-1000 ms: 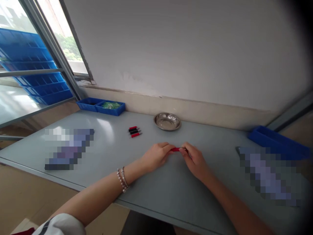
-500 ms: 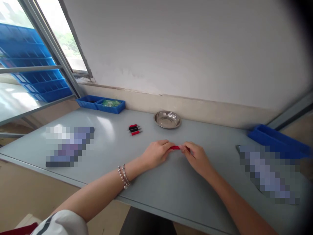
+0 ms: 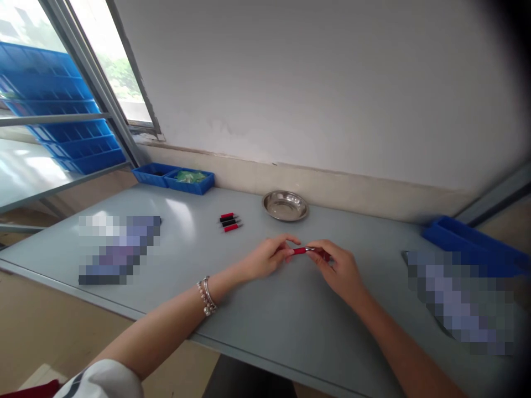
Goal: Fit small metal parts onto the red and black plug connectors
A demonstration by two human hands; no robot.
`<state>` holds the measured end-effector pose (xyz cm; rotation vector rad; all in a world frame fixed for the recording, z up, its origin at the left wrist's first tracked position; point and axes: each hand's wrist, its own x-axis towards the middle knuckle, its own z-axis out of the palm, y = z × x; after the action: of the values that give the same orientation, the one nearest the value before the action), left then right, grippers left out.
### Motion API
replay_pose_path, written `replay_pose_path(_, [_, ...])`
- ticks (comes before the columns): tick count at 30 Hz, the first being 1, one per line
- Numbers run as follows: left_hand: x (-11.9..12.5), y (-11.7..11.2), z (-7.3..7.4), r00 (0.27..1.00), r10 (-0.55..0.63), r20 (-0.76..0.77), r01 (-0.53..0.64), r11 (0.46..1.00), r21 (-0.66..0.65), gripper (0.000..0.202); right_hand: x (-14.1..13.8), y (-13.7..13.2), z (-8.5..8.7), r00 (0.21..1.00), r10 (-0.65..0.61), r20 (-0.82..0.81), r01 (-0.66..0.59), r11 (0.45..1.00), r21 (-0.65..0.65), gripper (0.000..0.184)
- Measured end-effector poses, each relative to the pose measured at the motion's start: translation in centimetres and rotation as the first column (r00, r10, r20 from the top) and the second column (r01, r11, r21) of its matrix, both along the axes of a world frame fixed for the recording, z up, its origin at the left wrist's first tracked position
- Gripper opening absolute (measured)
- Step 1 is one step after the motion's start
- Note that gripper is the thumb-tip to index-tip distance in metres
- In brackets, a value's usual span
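"Head view: what do the hands have?"

"One red pen (image 3: 299, 251), slim, silver toward its right end, nearly level between both hands over the middle of the grey table (image 3: 290, 331)."

"Grip?"

"Left hand (image 3: 267, 260) pinched on the barrel's left end, thumb and fingers together there, index finger stretched out above the barrel. Right hand (image 3: 338, 268) clamped on the silver end, thumb against fingers. (Something dark red shows beneath those right fingers; cannot tell what.)"

"Nearby?"

"Four more pens (image 3: 229, 223), to the left and farther than the hands. Side by side, far to near: red, black, black, red. Round steel dish (image 3: 285, 206) right of them, near the far wall."

"And the edges?"

"Two blue bins (image 3: 189, 188) end to end at far left, the right-hand one holding green and white material. Long blue bin (image 3: 473, 243) at far right. One pixelated patch (image 3: 120, 251) on the left of the table, another on the right, details masked. Stacked blue crates (image 3: 78, 138) on the rack at left, by the window."

"Wearer?"

"Bracelets (image 3: 206, 297) on the left wrist; white sleeve (image 3: 103, 380), near left."
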<state>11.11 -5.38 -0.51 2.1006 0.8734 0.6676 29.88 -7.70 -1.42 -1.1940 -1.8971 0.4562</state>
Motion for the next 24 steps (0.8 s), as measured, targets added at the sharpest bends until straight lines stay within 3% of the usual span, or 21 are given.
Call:
replay_pose_path(3, [0.1, 0.0, -0.3, 1.0, -0.001, 0.016, 0.001, 1.0, -0.008, 0.024, -0.3, -0.1, -0.2, 0.989, 0.032, -0.147, -0.058, 0.983, -0.175, 0.018])
replay_pose_path(7, [0.3, -0.3, -0.3, 1.0, 0.003, -0.01, -0.003, 0.999, 0.035, 0.022, -0.6, -0.1, -0.3, 0.941, 0.005, -0.339, -0.143, 0.912, -0.385, 0.023])
replay_pose_path(10, [0.1, -0.1, 0.1, 0.999, -0.039, -0.026, 0.039, 0.999, 0.006, 0.021, -0.7, -0.1, -0.2, 0.925, -0.02, -0.379, -0.148, 0.901, -0.409, 0.026])
replay_pose_path(12, [-0.3, 0.3, 0.5, 0.994, -0.108, -0.013, 0.106, 0.99, -0.097, 0.024, -0.8, -0.2, -0.1, 0.927, 0.006, -0.376, -0.164, 0.906, -0.39, 0.025])
replay_pose_path(15, [-1.3, 1.2, 1.0, 0.971, -0.232, 0.063, 0.24, 0.912, -0.333, 0.028, -1.0, -0.4, -0.1, 0.938, 0.068, -0.339, -0.197, 0.911, -0.362, 0.021])
replay_pose_path(18, [-2.5, 2.1, 1.5, 0.955, -0.27, 0.126, 0.296, 0.808, -0.509, 0.03, -1.2, -0.5, -0.2, 0.947, 0.118, -0.298, -0.218, 0.918, -0.332, 0.018])
replay_pose_path(22, [-3.3, 2.6, 1.9, 0.972, -0.174, 0.158, 0.235, 0.657, -0.716, 0.034, -1.2, -0.6, -0.1, 0.941, 0.112, -0.318, -0.208, 0.936, -0.285, 0.019])
replay_pose_path(24, [-3.2, 2.5, 1.8, 0.978, -0.115, 0.173, 0.207, 0.62, -0.757, 0.035, -1.2, -0.6, 0.0, 0.925, 0.106, -0.364, -0.223, 0.929, -0.295, 0.02])
